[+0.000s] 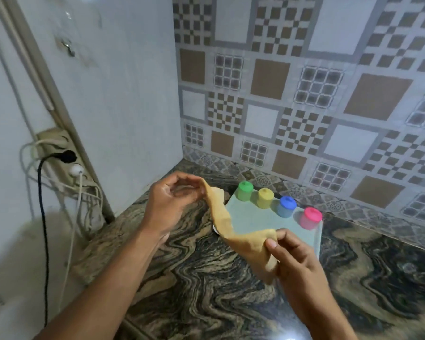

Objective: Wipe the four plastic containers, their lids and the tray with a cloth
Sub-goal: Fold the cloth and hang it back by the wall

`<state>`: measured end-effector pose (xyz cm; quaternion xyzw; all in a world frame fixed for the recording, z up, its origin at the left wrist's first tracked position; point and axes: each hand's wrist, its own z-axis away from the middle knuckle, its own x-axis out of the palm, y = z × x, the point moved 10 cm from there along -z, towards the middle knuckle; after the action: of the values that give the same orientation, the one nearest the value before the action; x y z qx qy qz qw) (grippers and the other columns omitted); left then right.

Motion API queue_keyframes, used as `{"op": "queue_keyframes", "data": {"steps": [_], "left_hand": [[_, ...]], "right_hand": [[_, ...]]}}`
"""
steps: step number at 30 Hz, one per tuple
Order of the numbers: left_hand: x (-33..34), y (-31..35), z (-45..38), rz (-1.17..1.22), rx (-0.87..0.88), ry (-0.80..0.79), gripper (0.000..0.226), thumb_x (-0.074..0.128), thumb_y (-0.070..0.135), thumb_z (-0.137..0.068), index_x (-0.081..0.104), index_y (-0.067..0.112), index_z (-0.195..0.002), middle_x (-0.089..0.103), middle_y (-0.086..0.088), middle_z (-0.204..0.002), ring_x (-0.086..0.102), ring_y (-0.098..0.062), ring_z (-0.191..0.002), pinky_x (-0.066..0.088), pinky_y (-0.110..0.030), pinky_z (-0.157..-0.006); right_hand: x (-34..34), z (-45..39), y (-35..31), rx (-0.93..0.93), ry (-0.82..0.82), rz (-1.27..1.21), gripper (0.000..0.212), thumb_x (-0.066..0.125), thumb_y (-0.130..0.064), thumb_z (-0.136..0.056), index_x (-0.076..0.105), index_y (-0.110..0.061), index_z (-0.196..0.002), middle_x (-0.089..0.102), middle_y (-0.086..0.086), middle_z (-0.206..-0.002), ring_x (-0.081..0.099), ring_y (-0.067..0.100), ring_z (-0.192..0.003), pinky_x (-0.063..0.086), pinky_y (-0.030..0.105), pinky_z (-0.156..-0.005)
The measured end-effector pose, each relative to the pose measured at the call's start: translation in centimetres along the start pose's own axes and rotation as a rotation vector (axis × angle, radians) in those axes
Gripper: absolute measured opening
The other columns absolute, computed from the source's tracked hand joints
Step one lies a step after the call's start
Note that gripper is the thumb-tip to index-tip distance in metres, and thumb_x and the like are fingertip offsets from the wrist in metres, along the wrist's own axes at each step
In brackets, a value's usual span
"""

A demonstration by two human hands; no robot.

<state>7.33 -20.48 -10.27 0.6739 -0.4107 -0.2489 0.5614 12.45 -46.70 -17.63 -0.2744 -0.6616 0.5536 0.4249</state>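
My left hand (174, 192) pinches one end of the soft orange cloth (231, 227) — my right hand (290, 256) pinches the other. Beyond both hands the pale green flat tray (255, 217) carries four lidded plastic containers in a row — green (244, 191), yellow (265, 198), blue (286, 206), pink (310, 217) — nearest my right.

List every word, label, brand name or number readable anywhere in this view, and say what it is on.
None: no readable text anywhere.
The four containers, green, yellow, blue and pink, show no labels.
The tray, cloth and wall tiles carry no lettering.
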Motion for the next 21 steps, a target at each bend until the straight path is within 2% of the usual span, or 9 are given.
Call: {"op": "queue_keyframes", "data": {"steps": [2,6,8,10,12,14,16,19,21], "left_hand": [[-0.7,1.7,-0.6,0.052,0.024,-0.057,0.023,0.08,-0.006,-0.072,0.076,0.012,-0.086,0.081,0.0,-0.084,0.077,-0.01,-0.082,0.06,-0.022,-0.075],[-2.2,3.9,-1.5,0.101,0.04,-0.176,0.021,0.08,0.005,-0.067,0.083,0.02,-0.081,0.082,-0.011,-0.094,0.079,-0.02,-0.092,0.062,-0.027,-0.079],[-3.3,4.8,-2.1,0.07,0.061,-0.207,0.021,0.08,0.003,-0.068,0.083,0.018,-0.082,0.082,-0.013,-0.096,0.08,-0.022,-0.094,0.062,-0.027,-0.081],[-4.6,5.5,-2.6,0.042,0.083,-0.221,0.022,0.079,0.0,-0.069,0.082,0.018,-0.081,0.082,-0.01,-0.095,0.08,-0.02,-0.092,0.062,-0.025,-0.08],[-5.9,6.2,-3.0,0.018,0.101,-0.224,0.024,0.079,0.001,-0.069,0.083,0.022,-0.08,0.083,-0.006,-0.093,0.08,-0.017,-0.091,0.062,-0.023,-0.079],[-7.3,6.7,-3.4,-0.008,0.122,-0.226,0.025,0.08,0.004,-0.068,0.084,0.026,-0.081,0.083,-0.005,-0.093,0.08,-0.017,-0.091,0.062,-0.023,-0.08],[-9.0,7.2,-3.9,-0.033,0.144,-0.213,0.024,0.082,0.007,-0.067,0.084,0.027,-0.081,0.083,-0.004,-0.093,0.08,-0.017,-0.09,0.062,-0.024,-0.08],[-12.0,7.9,-4.6,-0.091,0.192,-0.144,0.02,0.087,0.015,-0.065,0.083,0.029,-0.078,0.082,-0.002,-0.087,0.079,-0.015,-0.086,0.063,-0.027,-0.079],[-13.8,8.4,-5.1,-0.143,0.234,-0.11,0.019,0.092,0.016,-0.067,0.081,0.029,-0.077,0.081,0.0,-0.084,0.078,-0.015,-0.083,0.063,-0.029,-0.08]], "right_hand": [[2.8,-0.4,0.6,-0.027,-0.098,0.048,0.061,0.091,-0.06,-0.069,0.069,-0.004,-0.084,0.065,0.017,-0.074,0.052,0.027,-0.065,0.041,0.031,-0.056],[9.7,-1.3,0.0,-0.053,-0.403,0.093,0.029,0.076,-0.029,-0.083,0.081,-0.005,-0.099,0.076,0.016,-0.101,0.07,0.022,-0.089,0.054,0.027,-0.077],[11.1,-3.5,-2.0,-0.17,-0.325,0.127,0.037,0.066,-0.025,-0.08,0.079,-0.005,-0.108,0.075,0.014,-0.109,0.068,0.025,-0.095,0.053,0.029,-0.081],[12.4,-6.0,-4.9,-0.305,-0.163,0.257,0.032,0.065,-0.019,-0.085,0.078,-0.019,-0.115,0.074,0.008,-0.102,0.066,0.025,-0.087,0.052,0.031,-0.075],[15.6,-7.9,-6.7,-0.397,-0.161,0.483,0.035,0.07,-0.009,-0.094,0.075,-0.03,-0.122,0.076,-0.002,-0.1,0.068,0.022,-0.082,0.056,0.032,-0.073],[18.7,-9.2,-7.2,-0.422,-0.214,0.582,0.033,0.074,-0.006,-0.095,0.078,-0.03,-0.117,0.078,-0.012,-0.092,0.071,0.013,-0.074,0.056,0.026,-0.069],[20.6,-10.4,-7.4,-0.426,-0.202,0.563,0.024,0.078,-0.006,-0.093,0.083,-0.026,-0.105,0.079,-0.012,-0.08,0.074,0.01,-0.069,0.061,0.031,-0.067],[22.3,-11.5,-7.7,-0.469,-0.15,0.556,0.016,0.083,-0.01,-0.09,0.086,-0.024,-0.099,0.081,-0.008,-0.078,0.077,0.014,-0.068,0.066,0.044,-0.068],[23.6,-12.0,-8.1,-0.528,-0.128,0.588,0.015,0.084,-0.014,-0.089,0.086,-0.026,-0.098,0.08,-0.011,-0.082,0.076,0.013,-0.07,0.064,0.037,-0.066]]}}
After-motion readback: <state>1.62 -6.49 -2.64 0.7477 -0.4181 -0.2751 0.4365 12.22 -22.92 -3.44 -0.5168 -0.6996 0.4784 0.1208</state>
